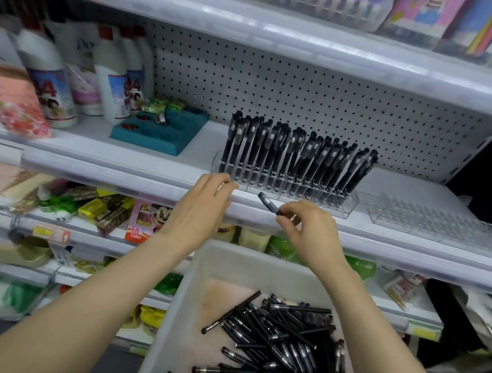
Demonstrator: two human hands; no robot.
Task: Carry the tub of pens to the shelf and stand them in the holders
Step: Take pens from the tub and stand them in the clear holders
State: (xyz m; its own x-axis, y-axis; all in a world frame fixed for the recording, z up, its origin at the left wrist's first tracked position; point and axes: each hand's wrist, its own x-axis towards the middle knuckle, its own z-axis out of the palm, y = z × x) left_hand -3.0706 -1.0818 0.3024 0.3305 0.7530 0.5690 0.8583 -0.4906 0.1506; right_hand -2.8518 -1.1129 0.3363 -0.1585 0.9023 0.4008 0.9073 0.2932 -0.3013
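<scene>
Pinched between the thumb and fingertips of the right hand [308, 230] is one black pen [268, 204]. It is held by its lower end and tilted, with its capped end pointing up and left toward the holder [344, 204]. The pen is just in front of the holder's front wall, above the lip of the shelf [97, 148], and is not in any slot.

The left hand [203, 204] holds nothing. Its fingers are loosely extended and their tips are at the holder's left front corner (whether they actually press on it is hard to tell).

The holder is clear plastic and sits near the shelf's front edge. It is packed with standing pens [298, 152], caps up, all leaning a little to the right. To its right, just beside it, sits an empty holder [427, 223] of the same clear kind.

The tub [173, 311] is white and sits low in the view, below both forearms and in front of the shelves. In it, loose pens [281, 341] lie in a heap toward its right side.

Further left on the shelf are a teal tray [161, 132] and white bottles [110, 77]. Behind the holders is a pegboard [303, 83].
</scene>
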